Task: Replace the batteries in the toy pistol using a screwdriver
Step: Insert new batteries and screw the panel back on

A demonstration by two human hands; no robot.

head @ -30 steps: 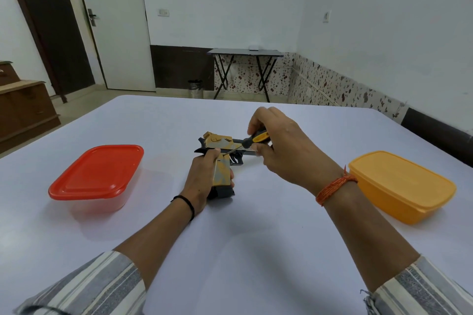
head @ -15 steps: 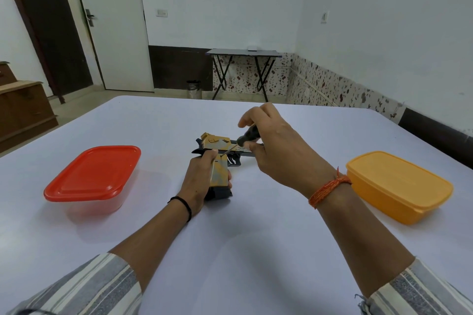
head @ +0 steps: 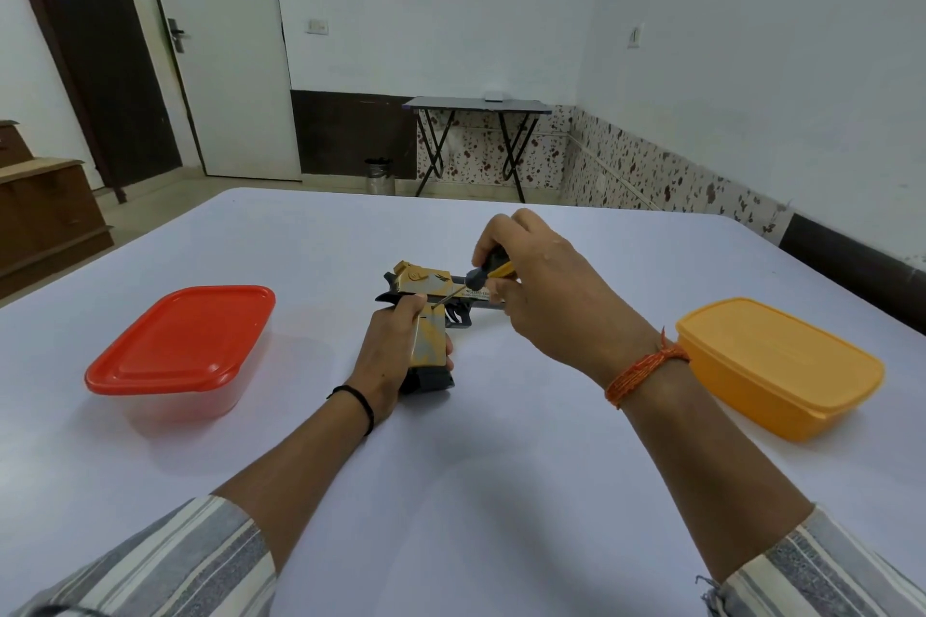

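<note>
Toy pistol [head: 431, 316] gripped by left hand [head: 388, 356], right hand [head: 546, 296] grasping screwdriver [head: 476, 278], both containers lidded

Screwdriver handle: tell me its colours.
Black with a yellow stripe, seen in the head view where the screwdriver sits in the right hand.

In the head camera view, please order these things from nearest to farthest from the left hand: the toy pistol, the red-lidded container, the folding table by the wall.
1. The toy pistol: the left hand grips its handle, at the table's centre.
2. The red-lidded container: on the table, to that hand's left, apart from it.
3. The folding table: far back, against the wall.
</note>
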